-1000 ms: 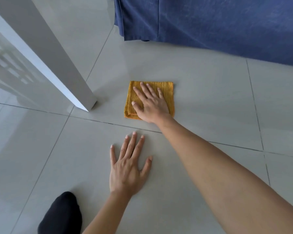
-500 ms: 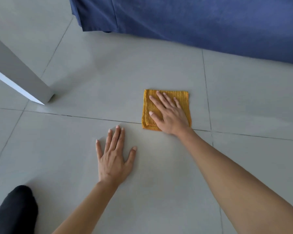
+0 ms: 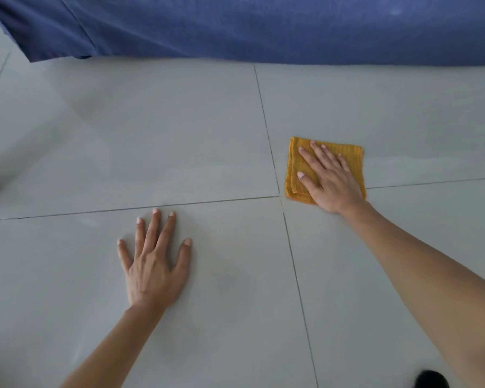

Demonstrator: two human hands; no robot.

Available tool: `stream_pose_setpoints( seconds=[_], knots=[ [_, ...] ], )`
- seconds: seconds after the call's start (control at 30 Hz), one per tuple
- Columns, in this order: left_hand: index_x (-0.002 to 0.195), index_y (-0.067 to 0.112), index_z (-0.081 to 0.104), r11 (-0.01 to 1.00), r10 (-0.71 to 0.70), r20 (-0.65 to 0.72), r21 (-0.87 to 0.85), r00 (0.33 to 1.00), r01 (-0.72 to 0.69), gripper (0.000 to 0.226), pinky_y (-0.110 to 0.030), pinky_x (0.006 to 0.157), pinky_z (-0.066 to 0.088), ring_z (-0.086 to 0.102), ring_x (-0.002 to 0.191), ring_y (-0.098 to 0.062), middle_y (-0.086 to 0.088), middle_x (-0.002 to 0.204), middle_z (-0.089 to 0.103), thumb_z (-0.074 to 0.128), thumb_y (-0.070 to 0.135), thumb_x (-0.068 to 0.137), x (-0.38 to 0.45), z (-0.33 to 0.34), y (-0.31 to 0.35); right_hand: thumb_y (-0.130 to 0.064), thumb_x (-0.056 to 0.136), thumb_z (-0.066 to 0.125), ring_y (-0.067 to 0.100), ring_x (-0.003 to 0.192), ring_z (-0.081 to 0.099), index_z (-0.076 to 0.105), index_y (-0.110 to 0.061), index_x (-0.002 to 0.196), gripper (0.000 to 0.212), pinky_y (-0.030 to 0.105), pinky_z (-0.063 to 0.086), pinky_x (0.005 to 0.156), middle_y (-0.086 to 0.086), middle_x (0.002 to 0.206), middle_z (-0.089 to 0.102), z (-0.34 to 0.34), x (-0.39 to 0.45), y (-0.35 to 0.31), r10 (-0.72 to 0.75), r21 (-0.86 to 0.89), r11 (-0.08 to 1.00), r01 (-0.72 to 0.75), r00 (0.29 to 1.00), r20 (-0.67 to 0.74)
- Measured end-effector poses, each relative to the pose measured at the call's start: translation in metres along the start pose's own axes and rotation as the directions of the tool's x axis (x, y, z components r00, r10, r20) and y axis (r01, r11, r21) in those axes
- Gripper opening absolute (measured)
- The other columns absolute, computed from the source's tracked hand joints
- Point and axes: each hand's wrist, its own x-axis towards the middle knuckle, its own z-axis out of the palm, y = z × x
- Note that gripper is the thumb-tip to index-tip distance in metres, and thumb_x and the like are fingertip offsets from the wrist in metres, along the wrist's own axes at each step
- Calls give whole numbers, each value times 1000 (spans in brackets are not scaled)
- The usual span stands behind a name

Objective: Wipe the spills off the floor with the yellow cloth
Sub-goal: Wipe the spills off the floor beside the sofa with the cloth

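Fingers (image 3: 324, 155) of right hand (image 3: 333, 183) spread flat, pressing yellow cloth (image 3: 350, 154).

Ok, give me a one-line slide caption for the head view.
Right hand presses folded yellow cloth on grey tiled floor; left hand braces flat beside it.

The floor (image 3: 179, 141) is pale grey tile, smooth and semi-glossy, with soft reflections and thin dark grout lines between 4 slabs. A faint duller, smeary patch shows on the tile near the lower middle. The yellow cloth (image 3: 350, 155) is a folded woven fabric, matt, with a ribbed, slightly rough texture and layered edges on its left side. The blue fabric (image 3: 263, 26) along the top looks matt and finely woven, with a stitched seam.
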Motion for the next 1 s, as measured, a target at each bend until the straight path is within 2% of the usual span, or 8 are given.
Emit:
stream_pose_setpoints(
  seconds=[0.33,0.5,0.77,0.9,1.0],
  knots=[
    [147,44,13,990,115,46,74,992,-119,62,-47,116,-5,1,145,-4,17,157,5,17,61,87,-4,10,13,-66,86,12,14,150,6,11,-38,153,72,42,6,120,-8,163,6,-11,-31,104,206,38,978,-205,978,-20],
    [148,44,9,989,116,52,85,992,-120,64,-48,116,-3,0,145,-4,18,156,1,13,61,86,-5,9,12,-55,98,24,15,150,4,11,-35,153,61,44,4,121,-6,163,4,-10,-49,131,363,51,931,-361,932,-19],
    [148,43,2,988,125,59,85,990,-130,64,-49,115,-7,-4,145,-6,20,154,-7,10,61,87,-3,11,10,-52,99,22,17,150,0,9,-31,155,61,46,0,120,-2,164,2,-2,-76,102,531,80,846,-528,847,-19],
    [149,39,4,986,148,75,66,986,-153,67,-48,115,-8,-4,146,-7,17,157,-5,10,61,86,-1,10,8,-53,98,19,16,150,-3,7,-30,154,62,46,-2,120,-2,164,0,2,-85,73,553,80,831,-551,833,-3],
    [150,35,4,979,202,103,11,974,-204,70,-42,115,-10,-6,145,-5,17,155,-7,11,61,85,-2,5,-2,-54,98,18,17,150,-4,5,-30,155,63,47,-2,120,-2,164,-1,5,-88,43,537,77,840,-537,843,14]
  ],
)
